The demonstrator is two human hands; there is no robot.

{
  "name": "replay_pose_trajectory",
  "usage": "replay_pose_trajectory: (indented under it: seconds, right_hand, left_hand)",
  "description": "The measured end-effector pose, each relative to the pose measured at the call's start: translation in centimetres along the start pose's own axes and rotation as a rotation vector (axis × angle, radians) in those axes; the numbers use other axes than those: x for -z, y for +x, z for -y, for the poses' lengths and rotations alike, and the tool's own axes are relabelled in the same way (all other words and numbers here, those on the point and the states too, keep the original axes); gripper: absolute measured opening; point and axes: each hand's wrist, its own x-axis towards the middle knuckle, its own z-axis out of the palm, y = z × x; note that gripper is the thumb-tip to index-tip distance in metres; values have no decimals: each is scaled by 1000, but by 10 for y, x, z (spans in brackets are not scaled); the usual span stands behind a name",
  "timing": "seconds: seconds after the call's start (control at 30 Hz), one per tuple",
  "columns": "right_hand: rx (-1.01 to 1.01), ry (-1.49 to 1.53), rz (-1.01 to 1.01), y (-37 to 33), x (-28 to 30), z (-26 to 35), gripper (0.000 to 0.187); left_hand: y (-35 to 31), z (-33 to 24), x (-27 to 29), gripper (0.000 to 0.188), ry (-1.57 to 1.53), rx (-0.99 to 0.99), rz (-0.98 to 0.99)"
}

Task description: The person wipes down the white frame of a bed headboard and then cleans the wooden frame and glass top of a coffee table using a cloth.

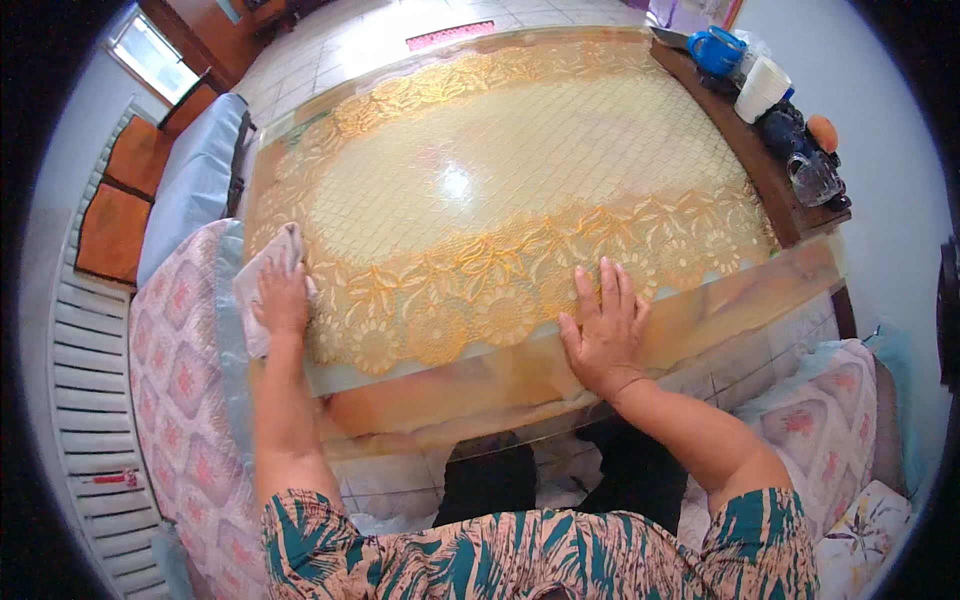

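Observation:
A wide table is covered by a glossy, clear-topped tablecloth [400,210] with gold flowers and leaves around a pale lattice middle. At its left edge, my left hand [284,302] presses a folded pale pink cloth [286,245] against the surface, fingers over the fabric. Part of the cloth lies hidden beneath the palm. My right hand [608,330] rests palm down on the table's near side, to the right of the middle. Its fingers are stretched out and apart, with nothing in them.
On a dark wooden ledge [715,130] at the far right stand a blue mug [716,50], a white cup [763,88] and a clear glass mug [813,180]. Quilted pink covers [185,350] drape the seats at left and right. A light-blue covered seat [190,175] stands at the far left.

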Motion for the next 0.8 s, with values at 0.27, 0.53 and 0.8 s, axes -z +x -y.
replay_pose_trajectory:
  seconds: [0.27,0.53,0.8]
  right_hand:
    - [-3,26,-23,3,-1,1,56]
    - [-4,25,-39,0,-10,-6,51]
    - [35,-18,-35,-1,-8,-2,52]
  left_hand:
    - [-128,-173,31,54,-103,-549,-136]
    - [-213,-212,66,56,-344,-721,-50]
    - [-168,42,44,61,-65,-47,-46]
